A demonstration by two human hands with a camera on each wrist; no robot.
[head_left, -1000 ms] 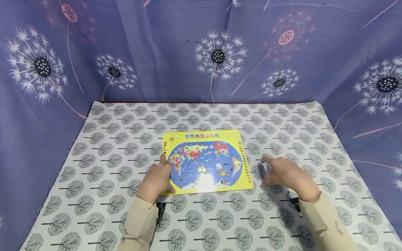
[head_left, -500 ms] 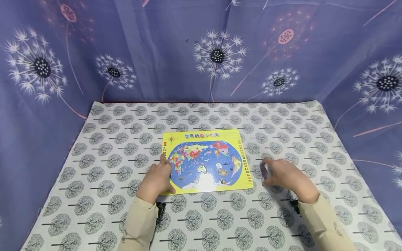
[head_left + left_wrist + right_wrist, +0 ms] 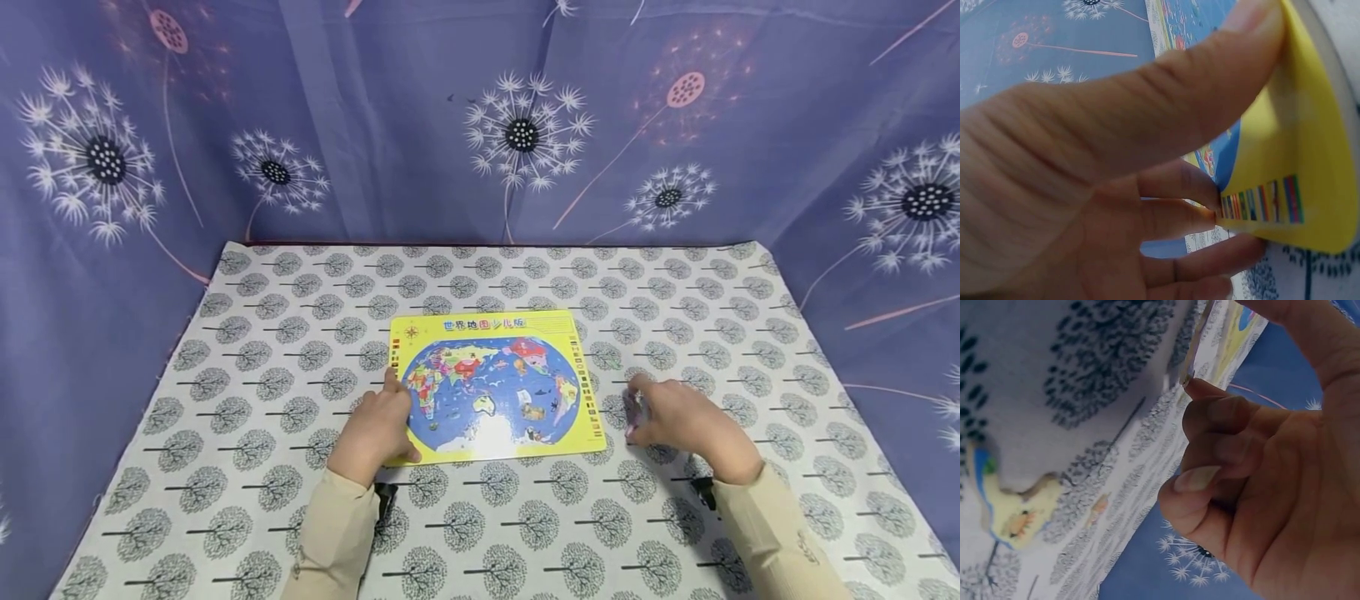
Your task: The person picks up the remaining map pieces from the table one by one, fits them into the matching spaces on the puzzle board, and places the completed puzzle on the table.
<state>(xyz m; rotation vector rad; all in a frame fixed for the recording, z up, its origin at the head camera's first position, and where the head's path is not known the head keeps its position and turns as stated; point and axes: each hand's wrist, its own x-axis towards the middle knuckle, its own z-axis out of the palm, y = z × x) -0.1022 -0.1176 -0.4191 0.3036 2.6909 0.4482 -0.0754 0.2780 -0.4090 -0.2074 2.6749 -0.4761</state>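
A yellow-bordered world map board (image 3: 487, 325) lies flat on the cloth. My left hand (image 3: 375, 427) rests at its near left corner, index finger along the left side and thumb on the front border. In the left wrist view the thumb (image 3: 1166, 100) stretches over the yellow border, other fingertips at the edge. To the right of the board my right hand (image 3: 686, 421) pinches a thin flat piece (image 3: 1196, 353) between thumb and index finger. That piece shows almost edge-on; its print is hidden. The remaining right fingers (image 3: 1194, 484) curl toward the palm.
A yellow jigsaw piece (image 3: 1019, 509) with a blue edge lies on the cloth in the right wrist view, with a small orange spot (image 3: 1097, 509) beyond it. The tree-print cloth (image 3: 495, 533) covers the table. A dandelion-patterned purple curtain (image 3: 397, 125) encloses the back and sides.
The thin piece between my right thumb and index finger has tilted slightly, and those fingertips have shifted a little. The left hand and the board stay where they were.
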